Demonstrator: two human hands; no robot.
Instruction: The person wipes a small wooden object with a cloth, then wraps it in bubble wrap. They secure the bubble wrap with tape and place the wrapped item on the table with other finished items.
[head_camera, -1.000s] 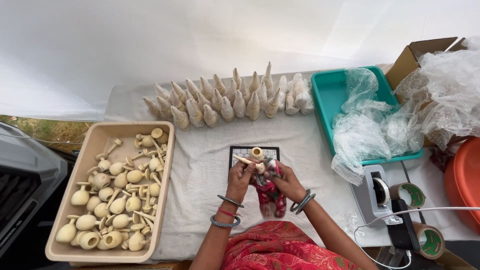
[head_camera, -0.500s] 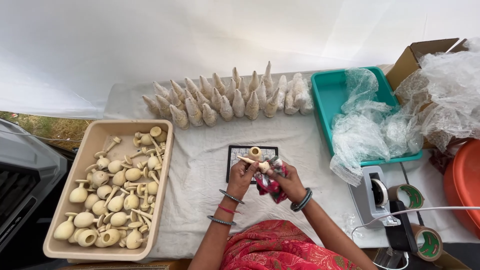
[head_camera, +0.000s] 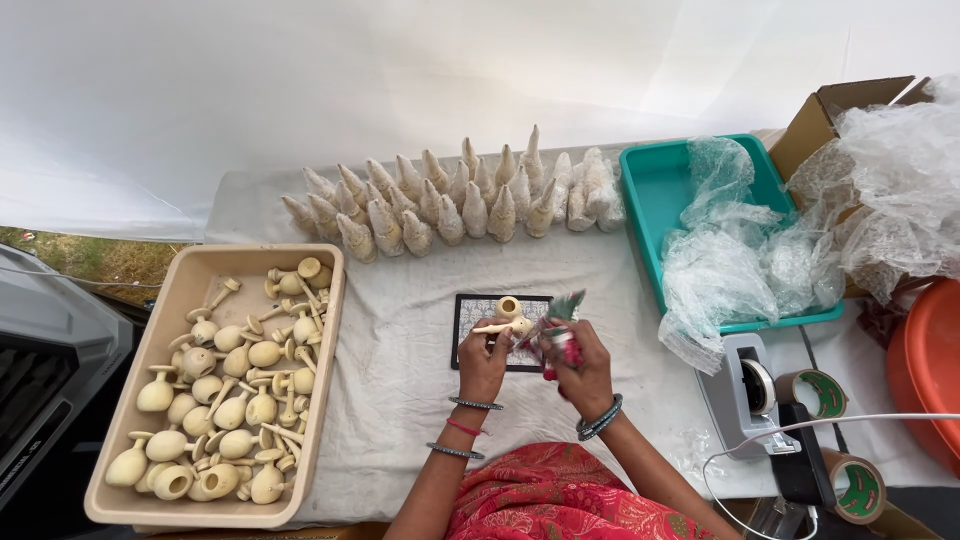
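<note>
Far left: beige tray (head_camera: 120, 440) on the white-clothed table (head_camera: 400, 400), full of pale cream wooden pieces (head_camera: 225, 400), bulb-shaped with thin stems, lying every which way.

Back of table: a row of wrapped cone-shaped pieces (head_camera: 450, 205), tips mostly pointing up and away from the person.

Centre: small patterned dark-edged mat (head_camera: 468, 325) with one short cream cylinder (head_camera: 508, 307) standing on it.

Left hand (head_camera: 483, 360) over the mat's near edge, forearm rising from below, bangles at the wrist. Fingers pinched together on a cream wooden stick piece (head_camera: 500, 327). Its long axis runs near level, left to right, thin free end pointing left, thicker end toward the right hand. Plain, unpainted, smooth.

Right hand (head_camera: 580, 370) just beside the left, nearly touching, fingers curled shut around a red-and-silver shiny bundle (head_camera: 560, 345); a greenish foil tip sticks up and away. Exact shape of the bundle cannot be told.

Right: teal tray (head_camera: 660, 200) holding crumpled clear plastic (head_camera: 740, 260), a tape dispenser (head_camera: 745, 395), tape rolls (head_camera: 850, 485), an orange tub (head_camera: 930, 370).
</note>
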